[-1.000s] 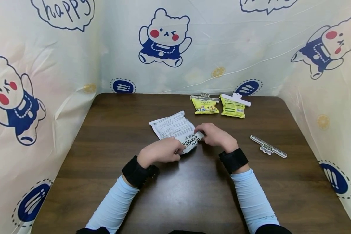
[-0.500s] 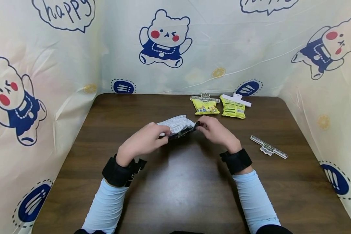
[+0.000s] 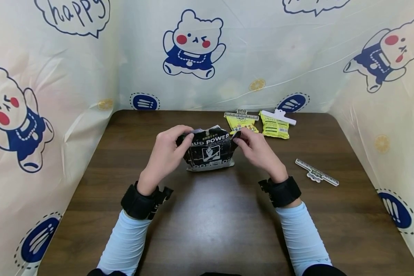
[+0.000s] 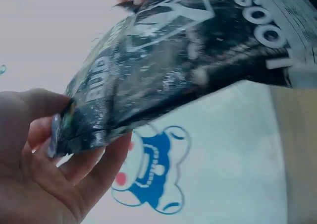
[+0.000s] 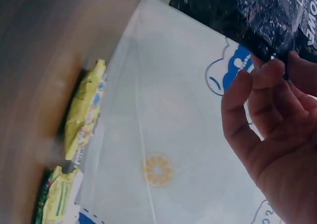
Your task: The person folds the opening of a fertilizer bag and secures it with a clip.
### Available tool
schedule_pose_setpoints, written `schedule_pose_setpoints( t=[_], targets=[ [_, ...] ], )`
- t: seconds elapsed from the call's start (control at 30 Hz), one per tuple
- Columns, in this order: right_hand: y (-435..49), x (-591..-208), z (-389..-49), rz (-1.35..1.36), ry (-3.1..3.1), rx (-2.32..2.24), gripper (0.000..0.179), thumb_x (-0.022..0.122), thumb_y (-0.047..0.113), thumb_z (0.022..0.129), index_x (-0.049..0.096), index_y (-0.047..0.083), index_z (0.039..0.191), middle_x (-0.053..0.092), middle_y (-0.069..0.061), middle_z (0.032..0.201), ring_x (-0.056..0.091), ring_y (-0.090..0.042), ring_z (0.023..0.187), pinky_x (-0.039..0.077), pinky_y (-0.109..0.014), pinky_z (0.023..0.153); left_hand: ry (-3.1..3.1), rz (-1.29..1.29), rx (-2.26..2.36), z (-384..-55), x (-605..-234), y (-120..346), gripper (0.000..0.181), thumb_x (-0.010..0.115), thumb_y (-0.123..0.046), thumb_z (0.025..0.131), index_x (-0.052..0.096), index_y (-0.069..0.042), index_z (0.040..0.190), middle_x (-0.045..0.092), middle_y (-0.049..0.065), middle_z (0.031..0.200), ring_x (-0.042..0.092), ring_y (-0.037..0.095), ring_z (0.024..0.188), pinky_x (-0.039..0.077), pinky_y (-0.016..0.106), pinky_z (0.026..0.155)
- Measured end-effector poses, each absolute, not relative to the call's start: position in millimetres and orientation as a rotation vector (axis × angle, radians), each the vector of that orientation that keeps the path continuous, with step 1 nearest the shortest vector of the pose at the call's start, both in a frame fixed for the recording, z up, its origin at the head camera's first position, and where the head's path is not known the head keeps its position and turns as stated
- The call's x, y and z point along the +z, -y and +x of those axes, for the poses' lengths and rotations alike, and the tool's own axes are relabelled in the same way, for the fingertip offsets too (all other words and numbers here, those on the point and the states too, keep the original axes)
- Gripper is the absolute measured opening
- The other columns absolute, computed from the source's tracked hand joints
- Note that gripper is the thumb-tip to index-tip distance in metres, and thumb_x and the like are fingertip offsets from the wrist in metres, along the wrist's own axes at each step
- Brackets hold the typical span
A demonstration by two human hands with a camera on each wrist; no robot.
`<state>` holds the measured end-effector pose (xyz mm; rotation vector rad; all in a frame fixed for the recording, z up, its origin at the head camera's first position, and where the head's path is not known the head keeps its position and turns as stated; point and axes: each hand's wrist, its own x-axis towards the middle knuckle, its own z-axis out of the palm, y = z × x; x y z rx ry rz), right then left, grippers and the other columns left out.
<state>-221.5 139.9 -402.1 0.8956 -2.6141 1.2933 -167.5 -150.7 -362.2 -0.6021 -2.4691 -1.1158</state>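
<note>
Pinching the black pouch (image 3: pixel 210 152), left hand (image 3: pixel 167 150) and right hand (image 3: pixel 258 151) grip opposite sides

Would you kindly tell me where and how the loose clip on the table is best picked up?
I'd pinch the scalloped tab of the clip, coming from the near side with the right hand once it lets go of the black bag. The tab juts that way from the middle of the ruler-marked bar, so it probably offers a ready hold.
</note>
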Motion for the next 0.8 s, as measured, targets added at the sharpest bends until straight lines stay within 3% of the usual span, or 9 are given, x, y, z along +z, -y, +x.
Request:
schedule_pose_setpoints(
  t=[0.03, 0.13, 0.2, 0.27, 0.37, 0.4, 0.47, 0.63, 0.8],
  targets=[
    [-139.4, -403.3, -222.3, 0.886, 2.619, 1.287, 0.011, 0.058, 0.007, 0.107, 0.057, 0.007, 0.096, 0.043, -0.007, 0.071, 0.042, -0.024, 0.059, 0.035, -0.038, 0.059, 2.479, -0.598, -1.126, -169.2, -363.8, 151.4, 0.022, 0.064, -0.017, 0.106, 0.073, -0.007, 0.123, 0.076, 0.014, 0.116, 0.064, 0.027, 0.075, 0.051, 0.046, 0.067],
    [-138.6, -407.1, -224.5, 0.846, 2.631, 1.298, 0.011, 0.057, 0.008, 0.107, 0.056, 0.008, 0.096, 0.045, -0.006, 0.068, 0.042, -0.024, 0.056, 0.036, -0.037, 0.057, 2.579, -0.577, -1.143, -173.5, -366.8, 157.0, 0.044, 0.071, -0.026, 0.102, 0.061, -0.012, 0.142, 0.074, 0.018, 0.103, 0.06, 0.029, 0.062, 0.049, 0.045, 0.057],
    [-138.5, -409.5, -226.1, 0.823, 2.631, 1.354, 0.009, 0.057, 0.01, 0.107, 0.057, 0.007, 0.099, 0.051, -0.008, 0.068, 0.048, -0.027, 0.056, 0.039, -0.038, 0.057, 2.659, -0.557, -1.172, -176.1, -367.7, 161.8, 0.052, 0.076, -0.03, 0.098, 0.06, -0.013, 0.144, 0.074, 0.016, 0.099, 0.06, 0.024, 0.058, 0.049, 0.04, 0.054],
    [-138.8, -412.0, -227.8, 0.814, 2.641, 1.431, 0.011, 0.059, 0.013, 0.108, 0.055, 0.005, 0.1, 0.057, -0.013, 0.071, 0.054, -0.03, 0.059, 0.043, -0.038, 0.059, 2.726, -0.52, -1.22, -179.8, -370.3, 166.1, 0.044, 0.078, -0.032, 0.095, 0.068, -0.009, 0.131, 0.072, 0.014, 0.085, 0.058, 0.021, 0.058, 0.047, 0.036, 0.054],
    [-141.5, -415.3, -231.5, 0.824, 2.687, 1.589, 0.015, 0.062, 0.015, 0.107, 0.053, 0.004, 0.101, 0.069, -0.019, 0.081, 0.064, -0.031, 0.069, 0.045, -0.036, 0.06, 2.743, -0.481, -1.267, -186.7, -376.6, 169.6, 0.028, 0.078, -0.031, 0.095, 0.077, -0.004, 0.092, 0.07, 0.007, 0.076, 0.054, 0.015, 0.061, 0.042, 0.03, 0.055],
    [-142.8, -416.7, -233.3, 0.834, 2.701, 1.633, 0.016, 0.063, 0.014, 0.106, 0.052, 0.003, 0.101, 0.07, -0.022, 0.083, 0.067, -0.031, 0.072, 0.045, -0.034, 0.059, 2.737, -0.464, -1.283, -188.9, -379.3, 170.3, 0.032, 0.078, -0.032, 0.096, 0.073, -0.005, 0.078, 0.063, 0.004, 0.066, 0.047, 0.015, 0.056, 0.035, 0.031, 0.052],
    [-145.4, -418.7, -235.9, 0.847, 2.722, 1.684, 0.017, 0.065, 0.013, 0.105, 0.052, 0.003, 0.1, 0.073, -0.022, 0.087, 0.07, -0.027, 0.075, 0.041, -0.031, 0.057, 2.715, -0.43, -1.318, -192.0, -383.4, 170.8, 0.041, 0.077, -0.032, 0.096, 0.068, -0.003, 0.068, 0.048, 0.001, 0.059, 0.036, 0.016, 0.052, 0.028, 0.031, 0.051],
    [-146.1, -422.3, -235.6, 0.804, 2.628, 1.715, 0.007, 0.069, -0.001, 0.098, 0.063, 0.001, 0.101, 0.076, -0.02, 0.087, 0.07, -0.029, 0.071, 0.049, -0.031, 0.058, 2.648, -0.384, -1.401, -193.7, -387.6, 166.2, 0.034, 0.074, -0.029, 0.099, 0.078, -0.002, 0.08, 0.062, 0.008, 0.064, 0.035, 0.017, 0.053, 0.027, 0.03, 0.052],
    [-144.2, -421.0, -232.6, 0.716, 2.501, 1.727, 0.021, 0.06, -0.017, 0.091, 0.067, -0.002, 0.102, 0.073, -0.019, 0.076, 0.062, -0.032, 0.059, 0.045, -0.028, 0.054, 2.555, -0.349, -1.537, -194.7, -387.0, 158.5, 0.025, 0.074, -0.024, 0.099, 0.082, 0.0, 0.097, 0.077, 0.019, 0.083, 0.048, 0.021, 0.061, 0.034, 0.03, 0.057]
  ],
)
